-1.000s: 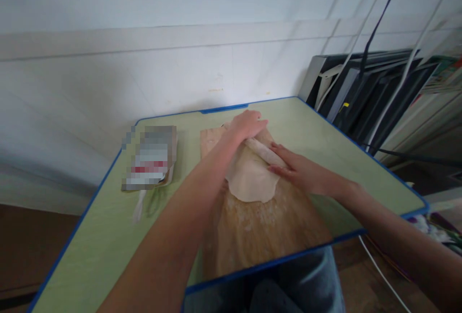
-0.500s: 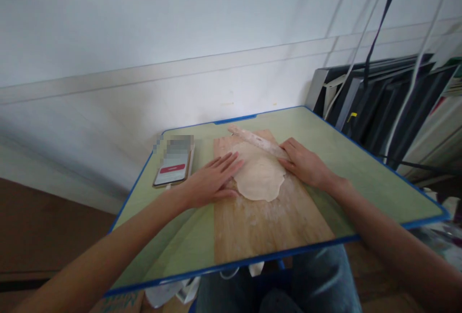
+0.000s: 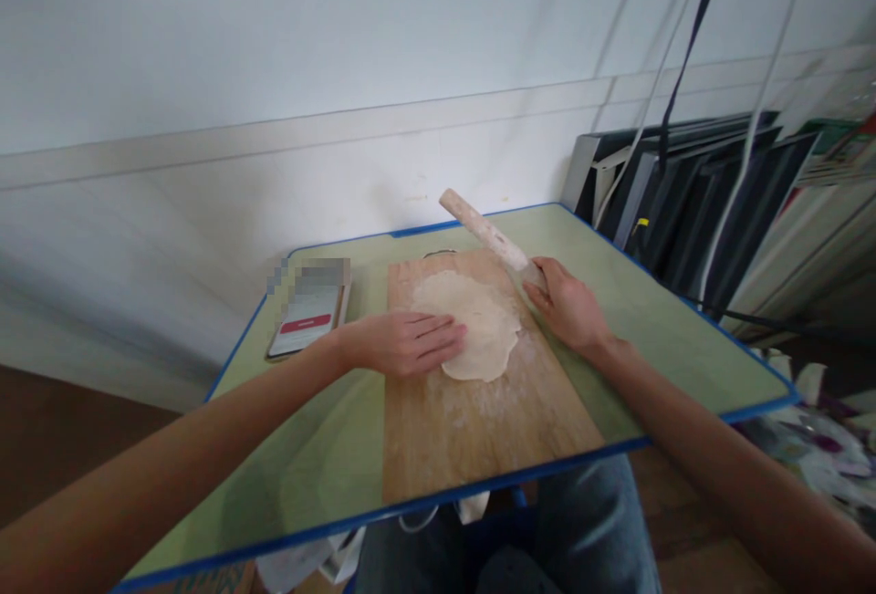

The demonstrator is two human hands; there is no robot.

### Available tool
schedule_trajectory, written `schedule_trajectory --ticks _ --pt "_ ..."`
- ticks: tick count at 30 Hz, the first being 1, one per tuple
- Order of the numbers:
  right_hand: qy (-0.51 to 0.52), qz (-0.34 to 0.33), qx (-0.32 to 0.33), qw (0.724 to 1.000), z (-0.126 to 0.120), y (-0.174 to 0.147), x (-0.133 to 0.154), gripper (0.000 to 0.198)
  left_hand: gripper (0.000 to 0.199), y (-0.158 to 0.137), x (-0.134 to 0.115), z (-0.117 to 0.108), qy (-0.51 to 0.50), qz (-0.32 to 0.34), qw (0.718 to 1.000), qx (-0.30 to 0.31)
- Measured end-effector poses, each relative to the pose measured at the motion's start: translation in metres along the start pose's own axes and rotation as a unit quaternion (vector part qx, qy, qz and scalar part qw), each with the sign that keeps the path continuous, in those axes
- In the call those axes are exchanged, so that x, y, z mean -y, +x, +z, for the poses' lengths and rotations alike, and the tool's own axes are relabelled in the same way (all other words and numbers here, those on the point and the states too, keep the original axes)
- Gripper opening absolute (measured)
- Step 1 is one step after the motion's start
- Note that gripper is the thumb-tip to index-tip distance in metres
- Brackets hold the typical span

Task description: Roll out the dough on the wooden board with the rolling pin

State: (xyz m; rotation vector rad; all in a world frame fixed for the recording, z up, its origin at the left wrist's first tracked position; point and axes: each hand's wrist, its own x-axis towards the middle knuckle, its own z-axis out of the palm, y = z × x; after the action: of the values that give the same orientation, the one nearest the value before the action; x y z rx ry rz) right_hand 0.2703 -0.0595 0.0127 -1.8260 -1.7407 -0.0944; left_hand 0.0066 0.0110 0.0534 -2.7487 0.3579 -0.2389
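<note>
A thin, uneven round of rolled dough (image 3: 487, 325) lies on a floury wooden board (image 3: 479, 430). My left hand (image 3: 414, 343) is at the dough's left edge, fingers together over it and thumb hidden beneath, closed on that edge. Wrapped round the near end of a floured rolling pin (image 3: 487, 234), my right hand (image 3: 568, 307) is to the right of the board. The pin tilts up to the far left, its far end raised above the board and clear of the dough.
The board stands on a pale green table (image 3: 650, 375) with a blue rim. A phone (image 3: 307, 307) is propped on the left, and a wall (image 3: 328, 183) rises behind. Dark panels (image 3: 691, 183) lean at the right, with hanging cables (image 3: 749, 138). My knees are under the near edge.
The rolling pin has come up off the dough in my right hand. My left hand has turned, its spread fingers now together and its thumb out of sight. The view has shifted slightly right.
</note>
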Motion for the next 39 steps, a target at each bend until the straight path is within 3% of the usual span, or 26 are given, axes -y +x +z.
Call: schedule_trajectory --ticks 5,8,14,17,19,20,22,24,25,26,27,29,34,37,39 --pt "-0.011 0.001 0.011 1.0 0.001 0.0 -0.001 0.031 0.027 0.011 -0.015 -0.015 0.07 0.057 0.996 -0.012" --pt "-0.008 -0.002 0.017 1.0 0.001 -0.001 0.0 0.031 0.025 0.011 -0.022 -0.015 0.07 0.025 0.997 -0.004" --pt "-0.01 0.003 0.029 1.0 0.0 -0.001 0.002 0.033 0.022 0.018 -0.02 -0.023 0.0 -0.154 0.987 0.052" --pt "-0.013 0.005 0.031 0.999 -0.001 -0.001 0.002 0.034 0.013 0.027 -0.026 -0.028 -0.063 -0.332 0.939 0.071" --pt "-0.014 0.007 0.03 0.999 -0.001 -0.001 0.002 0.034 0.01 0.03 -0.034 -0.027 -0.167 -0.472 0.865 0.048" --pt "-0.015 0.008 0.029 0.999 -0.001 -0.001 0.001 0.034 0.012 0.03 -0.038 -0.026 -0.247 -0.534 0.809 0.025" --pt "-0.021 0.009 0.029 0.999 0.0 -0.001 0.001 0.033 0.02 0.03 -0.044 -0.024 -0.428 -0.624 0.652 -0.047" --pt "-0.024 0.005 0.03 0.999 0.001 -0.001 0.001 0.032 0.026 0.031 -0.048 -0.025 -0.572 -0.663 0.465 -0.127" --pt "-0.023 0.0 0.032 0.999 0.001 -0.001 0.001 0.032 0.028 0.033 -0.048 -0.026 -0.612 -0.67 0.388 -0.161" --pt "-0.021 -0.004 0.035 0.999 0.001 -0.002 0.001 0.031 0.028 0.036 -0.049 -0.026 -0.634 -0.671 0.337 -0.185" --pt "-0.019 -0.007 0.037 0.999 0.001 -0.002 0.001 0.031 0.026 0.04 -0.048 -0.027 -0.643 -0.669 0.314 -0.201" --pt "-0.019 -0.01 0.041 0.999 0.001 -0.002 0.002 0.031 0.021 0.048 -0.048 -0.024 -0.633 -0.669 0.322 -0.217" --pt "-0.033 -0.007 0.027 0.999 -0.001 -0.003 0.002 0.032 0.016 0.06 -0.044 -0.003 -0.555 -0.692 0.398 -0.233" --pt "-0.032 -0.003 0.024 0.999 -0.001 -0.002 0.001 0.032 0.02 0.06 -0.036 0.003 -0.506 -0.7 0.446 -0.235" --pt "-0.029 0.0 0.025 0.999 -0.002 -0.002 0.001 0.032 0.027 0.06 -0.025 -0.003 -0.469 -0.685 0.503 -0.24"
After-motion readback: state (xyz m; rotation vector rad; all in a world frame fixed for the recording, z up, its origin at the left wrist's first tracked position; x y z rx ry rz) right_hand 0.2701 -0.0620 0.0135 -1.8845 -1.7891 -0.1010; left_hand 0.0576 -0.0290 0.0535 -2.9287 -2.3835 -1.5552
